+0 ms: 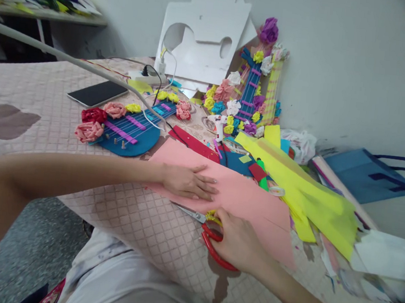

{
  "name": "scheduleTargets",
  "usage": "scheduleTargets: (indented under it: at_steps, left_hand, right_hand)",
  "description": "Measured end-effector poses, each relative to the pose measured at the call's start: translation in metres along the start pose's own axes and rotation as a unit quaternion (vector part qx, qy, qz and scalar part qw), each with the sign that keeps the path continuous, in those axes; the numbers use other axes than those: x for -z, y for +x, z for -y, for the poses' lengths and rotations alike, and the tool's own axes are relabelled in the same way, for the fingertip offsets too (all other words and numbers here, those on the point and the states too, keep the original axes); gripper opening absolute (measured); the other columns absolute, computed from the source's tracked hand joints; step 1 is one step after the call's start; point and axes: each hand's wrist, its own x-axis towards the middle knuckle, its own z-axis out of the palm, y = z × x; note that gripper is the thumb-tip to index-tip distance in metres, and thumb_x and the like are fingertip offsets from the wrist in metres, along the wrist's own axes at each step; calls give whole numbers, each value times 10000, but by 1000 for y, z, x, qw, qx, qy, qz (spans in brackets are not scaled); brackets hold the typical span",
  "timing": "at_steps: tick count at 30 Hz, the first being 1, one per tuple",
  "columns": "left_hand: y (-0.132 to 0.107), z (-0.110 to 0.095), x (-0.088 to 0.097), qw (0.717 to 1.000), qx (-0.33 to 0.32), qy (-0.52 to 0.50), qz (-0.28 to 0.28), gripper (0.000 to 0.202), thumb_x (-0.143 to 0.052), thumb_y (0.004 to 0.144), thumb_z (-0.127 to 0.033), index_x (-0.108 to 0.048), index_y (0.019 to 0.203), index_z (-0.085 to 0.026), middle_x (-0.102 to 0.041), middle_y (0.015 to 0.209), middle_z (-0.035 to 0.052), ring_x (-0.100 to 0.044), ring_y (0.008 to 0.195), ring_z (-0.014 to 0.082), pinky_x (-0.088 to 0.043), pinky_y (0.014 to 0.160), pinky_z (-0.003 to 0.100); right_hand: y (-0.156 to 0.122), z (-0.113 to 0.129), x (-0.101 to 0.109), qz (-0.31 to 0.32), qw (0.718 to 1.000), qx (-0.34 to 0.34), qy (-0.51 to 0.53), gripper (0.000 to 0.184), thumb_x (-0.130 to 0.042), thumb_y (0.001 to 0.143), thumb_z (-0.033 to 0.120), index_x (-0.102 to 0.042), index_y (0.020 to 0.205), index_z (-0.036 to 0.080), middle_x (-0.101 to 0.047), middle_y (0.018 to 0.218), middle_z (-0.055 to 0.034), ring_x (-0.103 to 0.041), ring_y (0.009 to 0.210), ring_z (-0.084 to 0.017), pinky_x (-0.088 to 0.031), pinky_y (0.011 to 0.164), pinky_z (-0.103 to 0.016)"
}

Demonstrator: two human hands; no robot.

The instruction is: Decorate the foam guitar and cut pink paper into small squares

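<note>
My left hand (188,181) lies flat, fingers stretched out, on a large pink foam sheet (241,194) that rests on the table's near edge. My right hand (238,242) is closed on red-handled scissors (211,241), whose metal blades (189,212) point left along the sheet's near edge. A small yellow scrap sits by the scissors' pivot.
Yellow sheets (303,191) lie to the right of the pink one. Behind are a blue craft guitar with paper roses (128,131), a white glue gun (220,124), a dark phone (96,93), a power strip (145,75), white cut boards (203,36), a flowered guitar against the wall (248,89) and a blue bag (363,173).
</note>
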Motion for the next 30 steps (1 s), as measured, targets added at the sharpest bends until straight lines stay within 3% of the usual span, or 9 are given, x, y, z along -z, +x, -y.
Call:
scheduleTargets:
  at_steps: [8,14,17,22,30]
  left_hand:
    - [-1,0,-1,999,-20,10,-29,441,-370,924,-264,-385,1360,-328,-380,1434,19,-237,1373,186,119,1104,467]
    - [-10,-5,13,999,-11,16,-44,431,-386,919,-262,-411,1336,-370,-367,1443,-4,-255,1367,190,99,1112,470]
    - [-18,-6,18,999,12,22,-32,443,-415,908,-273,-403,1339,-375,-335,1459,-15,-231,1376,203,89,1114,477]
    - [-25,-4,16,999,37,27,22,456,-340,932,-301,-323,1385,-348,-242,1496,-18,-112,1404,183,189,1079,456]
    - [-25,-1,13,999,42,-1,3,442,-389,914,-301,-385,1352,-364,-272,1485,-29,-156,1395,192,136,1095,464]
  right_hand:
    - [-4,2,4,-10,1000,7,14,255,-553,786,377,-527,964,197,-676,938,-58,-642,853,-228,-369,627,-272]
    - [-3,4,7,-5,1000,3,17,240,-536,795,369,-529,966,201,-672,922,-58,-634,854,-227,-377,643,-278]
    - [-1,5,6,-8,1000,2,9,241,-522,802,377,-528,967,201,-670,907,-59,-636,836,-233,-370,626,-281]
    - [3,7,5,-16,1000,19,7,240,-509,813,381,-522,976,205,-675,912,-52,-640,819,-232,-351,608,-278]
    - [6,10,2,-12,1000,11,-14,237,-537,798,382,-527,941,194,-676,896,-63,-638,803,-231,-335,597,-278]
